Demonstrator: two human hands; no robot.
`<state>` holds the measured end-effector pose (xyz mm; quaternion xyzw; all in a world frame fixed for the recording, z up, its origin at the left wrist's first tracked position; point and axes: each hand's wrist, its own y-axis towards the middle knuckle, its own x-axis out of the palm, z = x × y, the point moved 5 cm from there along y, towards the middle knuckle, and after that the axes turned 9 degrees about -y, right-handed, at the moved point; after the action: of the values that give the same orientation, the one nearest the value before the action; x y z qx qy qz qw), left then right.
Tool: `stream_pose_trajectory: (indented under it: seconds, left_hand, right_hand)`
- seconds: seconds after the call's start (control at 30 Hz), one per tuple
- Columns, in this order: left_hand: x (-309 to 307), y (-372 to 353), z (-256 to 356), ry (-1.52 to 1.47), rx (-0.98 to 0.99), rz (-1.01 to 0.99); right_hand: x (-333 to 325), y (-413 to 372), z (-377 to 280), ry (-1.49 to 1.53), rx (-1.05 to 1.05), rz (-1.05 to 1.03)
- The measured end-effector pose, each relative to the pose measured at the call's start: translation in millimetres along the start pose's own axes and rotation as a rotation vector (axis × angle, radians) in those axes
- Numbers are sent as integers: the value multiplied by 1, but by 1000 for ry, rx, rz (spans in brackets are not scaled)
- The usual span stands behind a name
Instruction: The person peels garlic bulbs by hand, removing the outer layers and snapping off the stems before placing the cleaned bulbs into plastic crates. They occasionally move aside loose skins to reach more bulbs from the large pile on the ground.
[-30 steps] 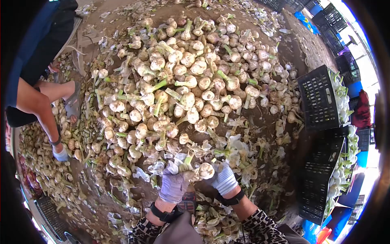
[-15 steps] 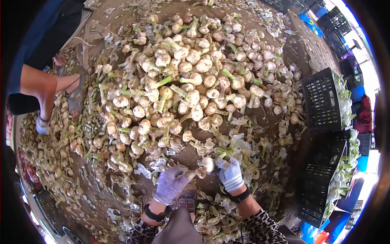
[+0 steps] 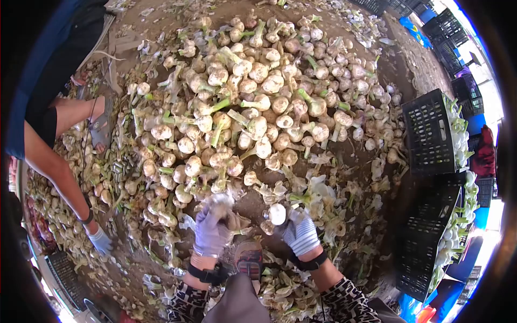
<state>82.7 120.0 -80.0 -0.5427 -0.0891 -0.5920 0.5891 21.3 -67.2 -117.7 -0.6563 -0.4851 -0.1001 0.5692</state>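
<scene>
In my gloved right hand point(image 3: 301, 237) is a garlic bulb point(image 3: 277, 214), its white, peeled side facing up. A small brownish bulb point(image 3: 267, 227) sits right below it. My gloved left hand point(image 3: 211, 231) is apart from that bulb, to its left; its fingers are smeared by motion, with a pale blur at the tips, and I cannot tell whether they hold anything. Dry brown husk point(image 3: 238, 222) lies beside the left fingers. Ahead of both hands spreads a large heap of unpeeled garlic point(image 3: 258, 113) with cut green stems.
Black crates point(image 3: 428, 134) filled with white, green-stemmed garlic stand on the right. Loose leaves and peelings point(image 3: 323, 210) cover the ground around my shoe point(image 3: 249, 258). At the left, another person's gloved hand point(image 3: 100, 242) reaches down to more garlic point(image 3: 70, 215).
My left hand has moved left and slightly up, away from the bulb. My right hand has shifted slightly left with the bulb. The other person's arm has reached down at the left.
</scene>
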Motion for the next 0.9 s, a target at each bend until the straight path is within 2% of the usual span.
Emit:
stream_pose_trajectory:
  seconds: [0.03,0.07,0.1,0.17,0.2,0.23,0.27,0.3,0.37,0.4,0.43,0.5,0.57,0.6,0.63,0.67,0.7,0.73,0.77,0.8,0.83,0.9]
  left_hand:
    - [-33,6,3,358,59,29]
    - [-36,8,-6,250,-58,16]
    - [-31,9,-16,137,-174,5]
    - [-3,5,-17,24,-152,13]
    - [7,4,-15,-87,-124,9]
    - [6,7,-11,-91,-126,9]
    - [-2,8,-2,78,-127,66]
    - [-10,9,5,248,-128,122]
    - [-16,7,10,207,-88,147]
    - [-22,7,10,360,-122,193]
    - [-28,6,10,512,-155,239]
    - [-21,-2,6,819,-31,158]
    - [-23,-5,-12,952,-37,78]
    - [-6,-10,-14,998,-104,41]
    - [-20,-8,-33,806,-251,69]
    - [-28,-4,-47,721,-212,36]
    - [-22,0,-55,637,-172,1]
    - [-11,-1,-62,360,-214,-47]
    - [-3,-2,-60,363,-212,-53]
    - [3,-2,-55,384,-142,-24]
    - [8,-3,-47,407,-72,6]
    - [14,-5,-36,472,-113,-5]
  right_hand:
    - [3,-3,-7,-153,-76,105]
    - [5,-3,-15,-608,-224,54]
    - [3,-1,-10,-449,-176,64]
    - [22,-2,-13,-700,-194,-66]
    - [27,-3,-19,-700,-190,-62]
    - [33,-6,-30,-991,-244,-51]
    - [37,-7,-36,-1283,-299,-41]
    - [32,-5,-31,-1286,-298,-40]
    - [32,-5,3,-2338,-511,-233]
    - [28,-4,10,-2346,-308,-253]
    - [21,-3,14,-2344,-310,-251]
    - [-1,9,19,-2280,-317,-123]
    - [-1,9,12,-2197,-394,-70]
    - [13,3,0,-2085,-488,1]
    - [25,-3,-11,-1972,-580,70]
    - [38,-9,-14,-1980,-760,30]
    - [46,-14,-16,-1981,-766,35]
    - [56,-19,-14,-2035,-745,-51]
    - [62,-21,-10,-2087,-721,-138]
    - [71,-25,-13,-2005,-980,-184]
    - [72,-24,-15,-2002,-985,-182]
    - [54,-22,-37,-1414,-771,75]
